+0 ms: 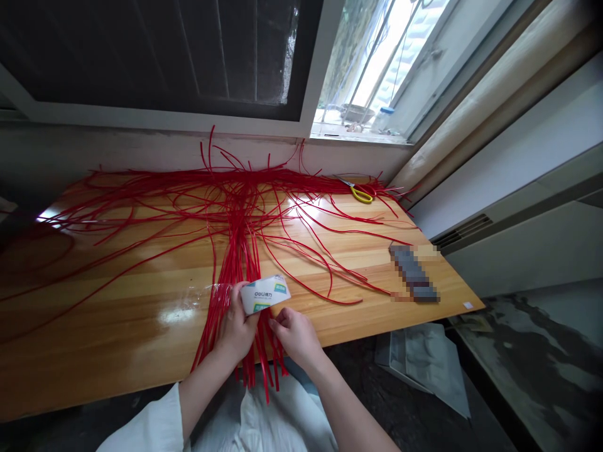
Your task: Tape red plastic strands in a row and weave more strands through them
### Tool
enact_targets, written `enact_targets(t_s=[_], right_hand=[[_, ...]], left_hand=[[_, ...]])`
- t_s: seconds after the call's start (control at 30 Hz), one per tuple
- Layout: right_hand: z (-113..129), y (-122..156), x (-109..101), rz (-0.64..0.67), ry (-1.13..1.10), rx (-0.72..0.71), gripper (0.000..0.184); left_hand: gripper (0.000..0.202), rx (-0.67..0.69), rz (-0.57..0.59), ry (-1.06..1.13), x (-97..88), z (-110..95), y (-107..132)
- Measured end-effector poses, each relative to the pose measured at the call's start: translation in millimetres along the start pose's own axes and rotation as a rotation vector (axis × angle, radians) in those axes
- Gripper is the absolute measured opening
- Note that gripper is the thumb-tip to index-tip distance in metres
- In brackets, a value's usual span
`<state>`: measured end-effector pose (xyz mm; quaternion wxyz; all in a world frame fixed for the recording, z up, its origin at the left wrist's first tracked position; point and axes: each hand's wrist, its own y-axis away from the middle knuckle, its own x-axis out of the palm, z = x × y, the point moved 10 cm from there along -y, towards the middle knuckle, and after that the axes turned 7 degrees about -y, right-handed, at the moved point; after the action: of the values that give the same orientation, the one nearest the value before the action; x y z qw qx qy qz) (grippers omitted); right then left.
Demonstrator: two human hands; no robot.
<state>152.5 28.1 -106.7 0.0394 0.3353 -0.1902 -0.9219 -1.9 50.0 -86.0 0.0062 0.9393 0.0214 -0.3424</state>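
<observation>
My left hand [239,329] is closed around a roll of clear tape [266,295] with a white printed deli label. A loose, see-through length of tape [200,295] stretches left from it over the table. Beneath the roll runs a thick bundle of red strands [241,251], its cut ends hanging over the near table edge by my lap. Close to the roll's lower right, my right hand [296,336] has thumb and fingers pinched together beside the strand ends. What the pinch holds, if anything, is hidden.
More red strands [155,182] lie tangled along the wall side of the wooden table [141,339]. Yellow-handled scissors [362,194] rest among them at the far right. A dark, pixelated oblong object [414,273] lies near the right edge. A pale open box [424,361] stands below.
</observation>
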Motion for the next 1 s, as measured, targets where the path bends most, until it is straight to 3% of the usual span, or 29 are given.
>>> enact_targets(t_s=[0.2,0.37,0.5,0.6,0.7,0.77,0.87,1.0], right_hand=[[4.2,1.7,2.1,0.028,0.048,-0.024,0.015],[7.8,3.7,4.4,0.053,0.033,-0.045,0.016],[-0.4,0.6,-11.2,0.011,0.062,-0.035,0.023],[-3.6,-4.5,-43.2,-0.166,0.025,-0.058,0.023],[16.4,-8.0,-64.0,-0.267,-0.022,-0.248,0.051],[34.4,-10.6,-63.7,-0.237,-0.015,-0.381,0.065],[51.6,-16.1,-52.5,-0.140,0.023,-0.486,0.063],[45.8,-28.1,-45.7,-0.102,0.033,-0.415,0.053]], left_hand=[[0.050,-0.035,0.084,-0.187,6.8,-18.7,2.2],[0.051,-0.006,0.063,-0.320,8.3,-31.5,-0.1],[0.054,-0.025,0.093,-0.389,10.1,-30.7,-0.7],[0.060,0.000,0.080,-0.369,10.8,-27.1,0.3],[0.074,0.076,0.012,-0.267,11.2,-22.4,2.5],[0.081,0.136,-0.041,-0.170,11.5,-19.5,4.5],[0.086,0.190,-0.098,-0.073,12.3,-14.8,6.7],[0.091,0.213,-0.125,-0.079,15.5,-12.1,6.9]])
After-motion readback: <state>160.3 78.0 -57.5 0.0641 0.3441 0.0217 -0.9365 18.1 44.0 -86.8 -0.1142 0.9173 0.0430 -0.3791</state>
